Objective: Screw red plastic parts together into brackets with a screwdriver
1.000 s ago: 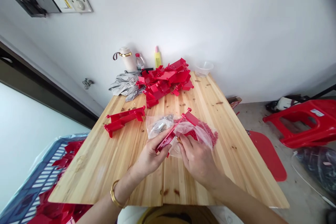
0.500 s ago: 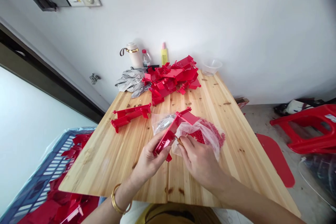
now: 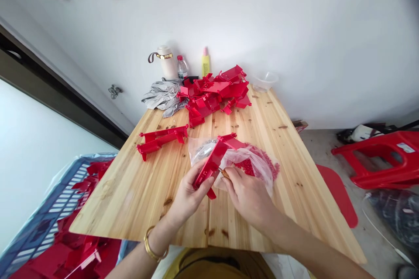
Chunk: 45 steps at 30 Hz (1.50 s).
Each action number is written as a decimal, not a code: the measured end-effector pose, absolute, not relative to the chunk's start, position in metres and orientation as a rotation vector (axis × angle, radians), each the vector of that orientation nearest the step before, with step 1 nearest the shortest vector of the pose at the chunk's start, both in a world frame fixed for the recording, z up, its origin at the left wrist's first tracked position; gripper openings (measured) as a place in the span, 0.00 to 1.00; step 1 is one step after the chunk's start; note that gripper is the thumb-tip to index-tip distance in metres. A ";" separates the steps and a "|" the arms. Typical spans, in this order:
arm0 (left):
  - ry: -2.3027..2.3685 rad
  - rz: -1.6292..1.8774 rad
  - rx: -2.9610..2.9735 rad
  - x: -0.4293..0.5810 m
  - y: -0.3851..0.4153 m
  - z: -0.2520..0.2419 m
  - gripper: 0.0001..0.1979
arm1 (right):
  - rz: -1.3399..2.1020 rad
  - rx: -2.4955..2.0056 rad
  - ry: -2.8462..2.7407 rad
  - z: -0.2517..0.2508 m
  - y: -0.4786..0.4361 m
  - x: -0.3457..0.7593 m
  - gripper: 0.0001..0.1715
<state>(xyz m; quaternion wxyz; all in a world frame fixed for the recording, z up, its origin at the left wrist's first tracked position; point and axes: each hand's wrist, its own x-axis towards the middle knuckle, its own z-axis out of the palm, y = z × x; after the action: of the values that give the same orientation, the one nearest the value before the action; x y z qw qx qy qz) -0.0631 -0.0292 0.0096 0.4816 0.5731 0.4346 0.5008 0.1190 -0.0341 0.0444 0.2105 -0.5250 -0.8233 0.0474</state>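
Observation:
My left hand [image 3: 192,191] is closed around the lower end of a long red plastic part [image 3: 214,157], which slants up and away to the right. In my right hand [image 3: 250,192] is a small screwdriver [image 3: 225,173] with an amber-brown handle. Its short metal shaft points left and meets the side of the red part; the tip is hidden. Just beyond my hands lie a clear bag of small silvery pieces [image 3: 205,150] and a clear bag of small red pieces [image 3: 262,163]. Another red plastic part [image 3: 163,140] rests to the left on the wooden table [image 3: 131,200].
A pile of red parts [image 3: 218,93] lies at the back beside grey gloves [image 3: 165,98]. Behind stand a white flask [image 3: 166,63], a bottle [image 3: 182,69], a yellow bottle [image 3: 205,64] and a clear tub [image 3: 264,82]. A blue basket [image 3: 60,198] of red parts is at left, a red stool [image 3: 386,157] at right.
The view has tilted slightly, so the table sits a little higher in it. The amber handle shows more clearly between my right fingers. Both hands keep their holds.

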 end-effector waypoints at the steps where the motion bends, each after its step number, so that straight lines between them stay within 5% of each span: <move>1: 1.067 1.211 1.386 -0.062 -0.027 0.009 0.22 | 0.202 -1.483 -2.273 0.042 -0.032 0.120 0.08; 23: 1.211 1.175 1.144 -0.070 -0.013 -0.019 0.27 | 0.687 -1.361 -1.916 0.000 -0.026 0.127 0.09; 30: 1.504 1.328 1.824 -0.084 -0.008 0.001 0.18 | 0.783 -1.277 -1.871 0.003 -0.026 0.121 0.09; 45: 1.198 1.126 1.666 -0.069 -0.008 0.017 0.05 | 0.875 -1.197 -1.895 0.007 -0.033 0.121 0.08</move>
<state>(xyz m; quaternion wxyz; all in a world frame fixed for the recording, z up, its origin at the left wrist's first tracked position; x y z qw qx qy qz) -0.0692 -0.0082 0.0169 0.3899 0.6554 0.4713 0.4430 0.1207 -0.0333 0.0069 0.3597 -0.4644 -0.7348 0.3392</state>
